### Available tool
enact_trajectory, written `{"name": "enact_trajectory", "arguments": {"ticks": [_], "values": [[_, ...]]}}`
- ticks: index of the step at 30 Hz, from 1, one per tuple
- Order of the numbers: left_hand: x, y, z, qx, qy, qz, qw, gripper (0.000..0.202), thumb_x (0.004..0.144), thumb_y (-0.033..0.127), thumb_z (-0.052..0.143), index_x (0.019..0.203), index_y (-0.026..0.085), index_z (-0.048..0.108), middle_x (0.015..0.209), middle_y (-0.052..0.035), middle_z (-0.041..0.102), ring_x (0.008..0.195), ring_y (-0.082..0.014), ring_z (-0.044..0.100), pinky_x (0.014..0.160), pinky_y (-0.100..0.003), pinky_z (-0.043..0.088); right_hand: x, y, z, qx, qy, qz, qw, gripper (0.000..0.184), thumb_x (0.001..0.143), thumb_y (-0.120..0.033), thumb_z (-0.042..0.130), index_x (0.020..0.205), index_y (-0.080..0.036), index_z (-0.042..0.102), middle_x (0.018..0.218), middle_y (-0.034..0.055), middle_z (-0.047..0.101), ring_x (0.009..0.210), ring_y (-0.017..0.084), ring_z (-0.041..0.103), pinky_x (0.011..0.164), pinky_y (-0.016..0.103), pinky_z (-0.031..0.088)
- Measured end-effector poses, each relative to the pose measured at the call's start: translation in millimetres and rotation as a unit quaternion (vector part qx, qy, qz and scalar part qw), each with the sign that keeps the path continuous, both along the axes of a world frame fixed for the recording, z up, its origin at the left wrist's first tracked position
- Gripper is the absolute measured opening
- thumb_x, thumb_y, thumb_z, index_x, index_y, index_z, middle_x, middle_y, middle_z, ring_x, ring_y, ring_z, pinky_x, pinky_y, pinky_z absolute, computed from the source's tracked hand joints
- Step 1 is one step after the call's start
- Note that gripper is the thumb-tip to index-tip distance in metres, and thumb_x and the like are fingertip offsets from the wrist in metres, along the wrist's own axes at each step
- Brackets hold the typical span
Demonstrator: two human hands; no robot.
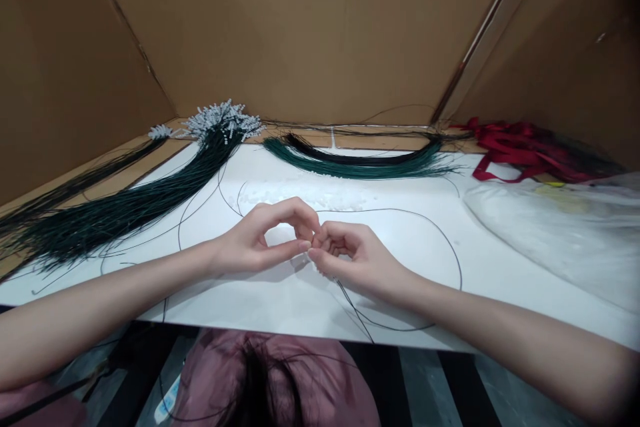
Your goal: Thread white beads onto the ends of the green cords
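My left hand [280, 235] and my right hand [353, 252] meet fingertip to fingertip above the white board [410, 247]. Thumb and fingers of the left are pinched together; whatever lies between them is too small to make out. My right hand is closed on a thin dark wire [356, 310], whose ends come out below the palm. A few small white beads [317, 269] show just under the right thumb. From the hands the wire runs in a wide loop to the right over the board. Loose white beads [330, 197] lie scattered behind the hands.
At left lies a thick bundle of dark green wires [135, 210] with white-beaded tips [223, 121]. Bare green and black wires [360, 163] rest at the back. Red ribbon [525, 147] and a clear plastic bag [555, 233] are on the right. Cardboard walls [300, 33] enclose the board.
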State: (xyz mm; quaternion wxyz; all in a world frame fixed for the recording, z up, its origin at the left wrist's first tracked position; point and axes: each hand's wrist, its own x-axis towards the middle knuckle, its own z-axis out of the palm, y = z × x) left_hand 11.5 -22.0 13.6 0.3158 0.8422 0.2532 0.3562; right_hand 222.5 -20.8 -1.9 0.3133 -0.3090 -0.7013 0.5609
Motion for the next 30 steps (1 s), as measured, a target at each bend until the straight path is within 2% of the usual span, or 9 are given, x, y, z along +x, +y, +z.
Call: {"name": "enact_trajectory", "arguments": {"ticks": [7,19,30], "values": [[1.4,-0.2,-1.0,-0.007,-0.009,-0.012,1.000,0.017,0.088,0.012,0.064,0.103,0.017,0.059,0.093,-0.0047,0.063,0.083,-0.0131,0.062,0.079,-0.026,0.052,0.2,-1.1,1.2,0.001,0.007,0.004,1.000,0.009,0.075,-0.013,0.061,0.071,-0.017,0.055,0.062,-0.0042,0.051,0.058,0.009,0.046,0.057,0.023,0.036],[4.5,-3.8,0.3,0.014,-0.016,0.006,1.000,0.013,0.086,0.012,0.065,0.095,0.016,0.056,0.087,-0.0029,0.060,0.078,-0.0125,0.061,0.074,-0.025,0.050,0.2,-0.3,-0.2,0.001,0.010,0.011,1.000,0.011,0.078,-0.017,0.063,0.071,-0.017,0.054,0.062,-0.0041,0.050,0.058,0.009,0.044,0.055,0.023,0.035],[1.7,-4.2,0.3,0.033,0.011,-0.003,0.999,0.016,0.085,0.007,0.064,0.095,0.016,0.055,0.087,-0.0026,0.062,0.078,-0.0118,0.061,0.073,-0.023,0.049,0.4,-0.1,-1.7,0.005,0.009,0.014,1.000,0.011,0.079,-0.017,0.062,0.072,-0.016,0.054,0.063,-0.0045,0.049,0.059,0.009,0.045,0.056,0.023,0.035]]}}
